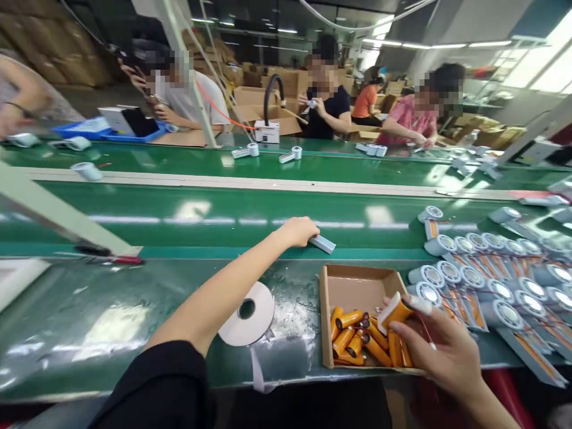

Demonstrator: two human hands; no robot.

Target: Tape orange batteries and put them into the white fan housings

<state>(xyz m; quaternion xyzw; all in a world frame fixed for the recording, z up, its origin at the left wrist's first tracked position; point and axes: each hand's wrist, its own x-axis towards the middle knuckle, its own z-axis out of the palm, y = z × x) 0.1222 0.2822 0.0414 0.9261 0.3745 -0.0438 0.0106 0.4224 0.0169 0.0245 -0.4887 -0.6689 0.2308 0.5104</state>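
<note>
The left hand (pixel 300 231) reaches out over the green counter (pixel 179 214), its grip clenched on a small white part (pixel 322 243) that lies near the far edge of the cardboard box (pixel 357 287). At the counter's near edge, the right hand (pixel 440 348) grasps an orange battery (pixel 395 311) — held over the box's right corner, where more orange batteries (pixel 357 342) lie — and a white tape roll (pixel 246 314) lies just left of the box.

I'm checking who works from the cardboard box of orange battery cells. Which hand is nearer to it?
The right hand: it hovers over the cardboard box's right edge, gripping an orange battery cell. The left hand is beyond the box on the green belt, holding a small white part.
</note>
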